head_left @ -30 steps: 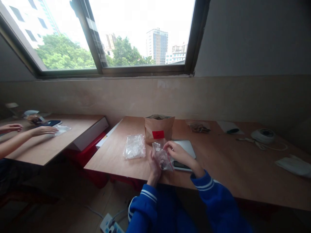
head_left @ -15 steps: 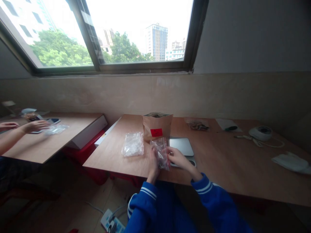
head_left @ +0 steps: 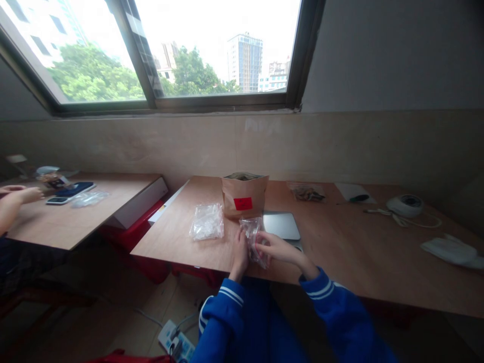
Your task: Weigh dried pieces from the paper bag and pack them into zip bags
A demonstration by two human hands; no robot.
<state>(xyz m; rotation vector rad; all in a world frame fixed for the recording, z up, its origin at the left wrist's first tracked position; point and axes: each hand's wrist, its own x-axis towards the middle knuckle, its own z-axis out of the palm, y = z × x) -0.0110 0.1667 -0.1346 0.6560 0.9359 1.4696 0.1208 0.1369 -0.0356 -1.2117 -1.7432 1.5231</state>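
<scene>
A small clear zip bag (head_left: 251,228) with a reddish edge is held between my two hands near the table's front edge. My left hand (head_left: 240,252) grips its left side. My right hand (head_left: 278,247) closes on its right side, fingers bent at the red edge. What lies inside the bag is hard to make out. Just behind it stands an open brown paper pouch (head_left: 230,201) with a red label. A flat silver scale (head_left: 282,226) is beside the pouch, partly covered by my right hand. To the left lies a stack of clear plastic bags (head_left: 207,222).
At the back right are a zip bag of brown pieces (head_left: 307,192), a white paper (head_left: 350,191) with a dark marker, a white round device (head_left: 404,205) with its cord, and a white cloth (head_left: 451,251). Another person's hand (head_left: 28,194) is over the left table. A power strip (head_left: 176,340) lies below.
My right hand has pulled the zip bag's right edge inward, and the bag looks more crumpled. At the left table, the other person's hand has drawn back leftward from the plastic bags.
</scene>
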